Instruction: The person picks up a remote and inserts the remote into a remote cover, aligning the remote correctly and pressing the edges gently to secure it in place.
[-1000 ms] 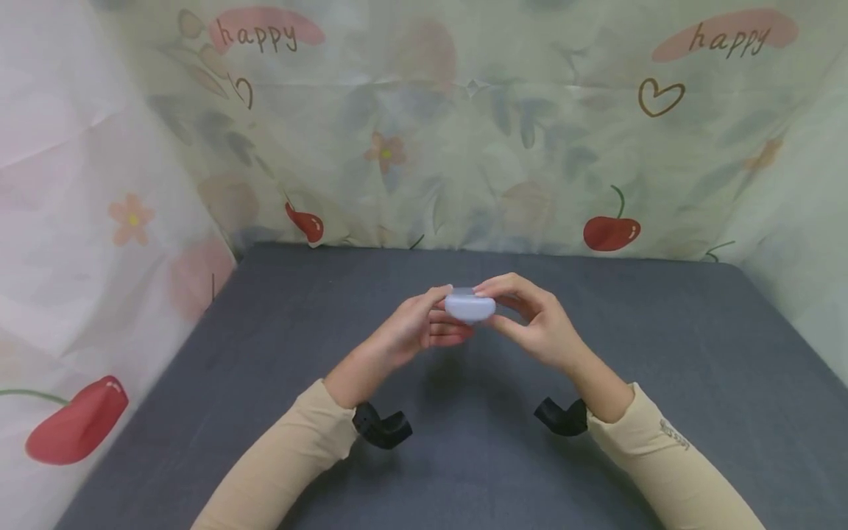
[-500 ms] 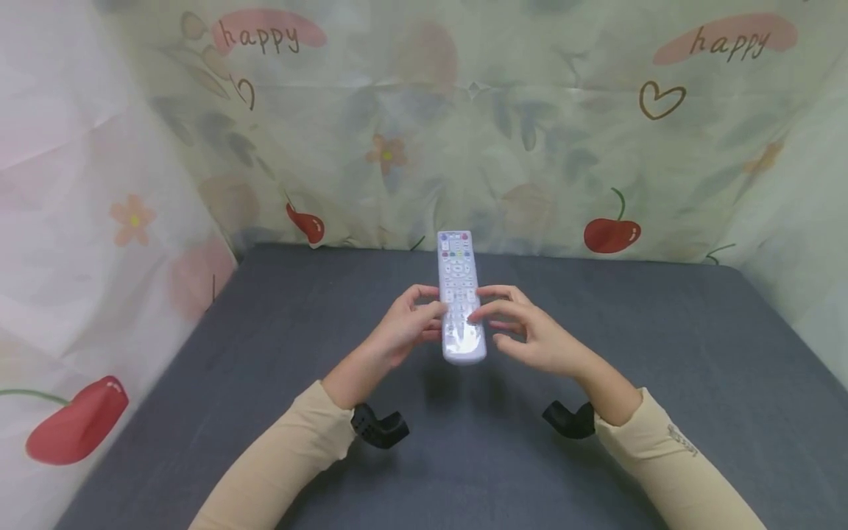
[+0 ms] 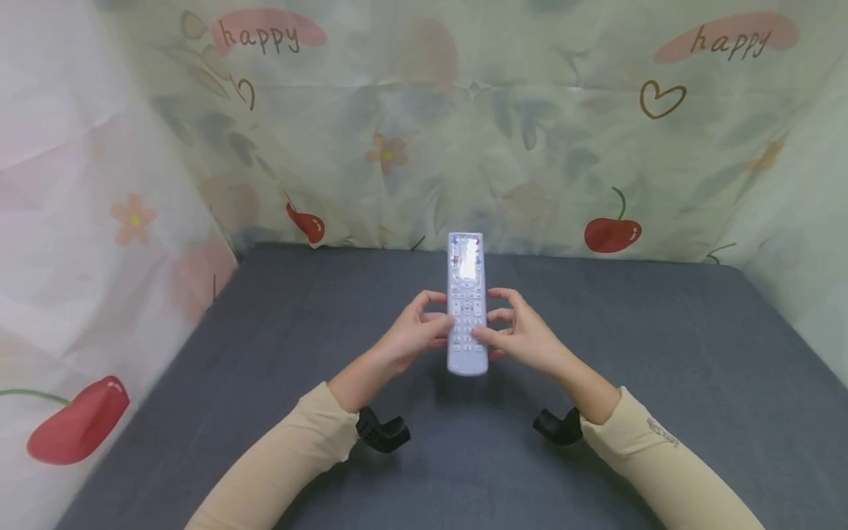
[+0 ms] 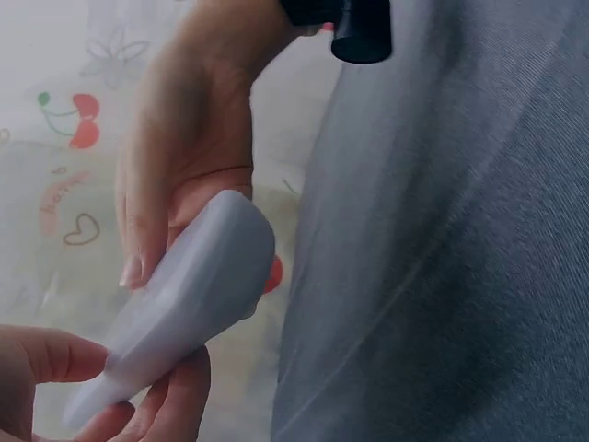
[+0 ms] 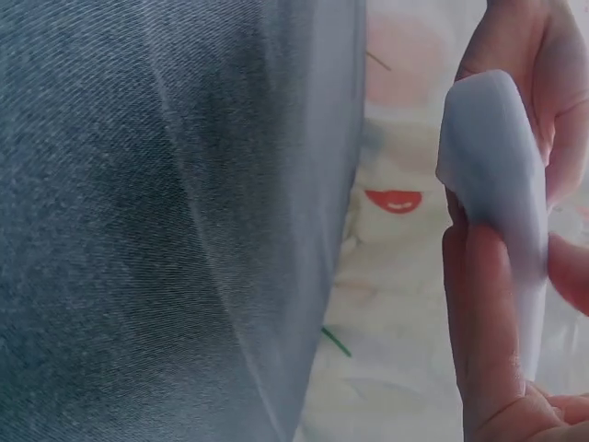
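Remote control [image 3: 467, 303], white, button face up, held lengthwise between both hands above the grey table [image 3: 662, 353], far end pointing away from the person. Left hand [image 3: 414, 337] at the left edge of the lower half, fingers curled round the side and under the body, thumb on or near the keypad. Right hand [image 3: 523, 337] mirrored at the right edge, fingers likewise curled round the side, thumb toward the buttons. Near end of the remote projecting just below both hands, clear of the table surface.

Left wrist view: smooth rounded back of the remote control [image 4: 184, 304] resting against the curled fingers of the left hand [image 4: 184, 175], fingertips of the other hand touching it from below. Right wrist view: narrow end of the remote control [image 5: 497, 193] pinched between fingers of the right hand [image 5: 488, 313].

Stage, as judged: remote lifted, turned face up and steadied in a two-handed grip; no button visibly pressed, thumb contact too small to tell; setting down or operating not yet done.

Surroundings: beige sleeves [image 3: 662, 456] on both forearms, black wrist mounts [image 3: 380, 433] beneath them, printed cloth [image 3: 609, 232] with cherries, flowers and the word "happy" behind and to the sides of the hands.
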Motion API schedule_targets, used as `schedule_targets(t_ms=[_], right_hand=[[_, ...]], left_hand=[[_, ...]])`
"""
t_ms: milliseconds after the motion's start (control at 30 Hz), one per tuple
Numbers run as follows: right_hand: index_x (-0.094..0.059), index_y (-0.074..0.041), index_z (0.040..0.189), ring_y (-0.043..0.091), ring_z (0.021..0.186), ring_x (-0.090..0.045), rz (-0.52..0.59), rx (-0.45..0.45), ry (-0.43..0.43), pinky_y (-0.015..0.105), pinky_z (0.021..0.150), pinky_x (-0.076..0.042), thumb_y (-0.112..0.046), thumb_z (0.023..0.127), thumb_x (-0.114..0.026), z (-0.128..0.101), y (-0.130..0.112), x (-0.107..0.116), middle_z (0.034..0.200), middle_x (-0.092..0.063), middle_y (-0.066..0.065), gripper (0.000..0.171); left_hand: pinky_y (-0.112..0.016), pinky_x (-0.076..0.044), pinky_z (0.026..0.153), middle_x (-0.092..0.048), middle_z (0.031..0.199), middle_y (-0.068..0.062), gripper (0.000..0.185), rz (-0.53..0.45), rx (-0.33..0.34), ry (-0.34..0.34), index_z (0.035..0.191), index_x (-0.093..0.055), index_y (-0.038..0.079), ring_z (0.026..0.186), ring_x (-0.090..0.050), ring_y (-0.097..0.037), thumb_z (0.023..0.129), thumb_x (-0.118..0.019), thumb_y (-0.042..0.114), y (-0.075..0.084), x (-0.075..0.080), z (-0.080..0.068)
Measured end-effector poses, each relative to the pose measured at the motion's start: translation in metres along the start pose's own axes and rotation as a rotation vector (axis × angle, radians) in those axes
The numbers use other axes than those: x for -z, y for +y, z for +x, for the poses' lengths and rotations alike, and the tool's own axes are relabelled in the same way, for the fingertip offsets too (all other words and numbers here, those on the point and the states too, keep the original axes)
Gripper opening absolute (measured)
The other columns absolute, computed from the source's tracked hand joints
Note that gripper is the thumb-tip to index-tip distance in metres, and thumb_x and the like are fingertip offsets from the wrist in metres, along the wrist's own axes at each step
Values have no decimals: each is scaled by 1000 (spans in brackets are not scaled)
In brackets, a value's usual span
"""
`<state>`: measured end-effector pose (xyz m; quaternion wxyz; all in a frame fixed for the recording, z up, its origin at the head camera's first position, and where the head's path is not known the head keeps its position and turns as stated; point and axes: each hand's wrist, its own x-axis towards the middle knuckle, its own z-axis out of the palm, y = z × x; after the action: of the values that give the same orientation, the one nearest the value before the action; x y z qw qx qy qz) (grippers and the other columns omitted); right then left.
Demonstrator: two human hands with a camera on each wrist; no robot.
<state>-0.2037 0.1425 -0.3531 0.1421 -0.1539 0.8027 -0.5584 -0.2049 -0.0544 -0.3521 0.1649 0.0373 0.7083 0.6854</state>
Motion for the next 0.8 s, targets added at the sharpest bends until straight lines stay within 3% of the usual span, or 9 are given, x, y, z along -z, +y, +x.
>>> schedule_targets(t_ms=[267,533,800], right_hand=[[-28,4,138,23,94,-66,-30,-35,-11,37,72,-57,-15,91,-60,6,7,0,118,-54,27,60],[-30,7,137,14,81,-63,-70,-84,-6,35,67,-57,-11,90,-60,13,15,2,105,-51,21,58],[-39,13,130,11,66,-58,-192,-141,18,29,62,-56,-15,89,-63,19,25,1,95,-57,17,55]], left_hand=[[-40,-53,88,-54,122,-24,48,109,-18,-11,138,-37,6,103,-63,-31,92,-54,9,-10,-1,4],[-31,-54,80,-52,112,-19,66,197,-3,-45,144,-32,6,88,-61,-21,85,-61,6,-19,0,8],[-26,-54,75,-58,107,-16,58,299,33,-14,140,-37,0,82,-62,-15,88,-60,6,-28,-4,16]])
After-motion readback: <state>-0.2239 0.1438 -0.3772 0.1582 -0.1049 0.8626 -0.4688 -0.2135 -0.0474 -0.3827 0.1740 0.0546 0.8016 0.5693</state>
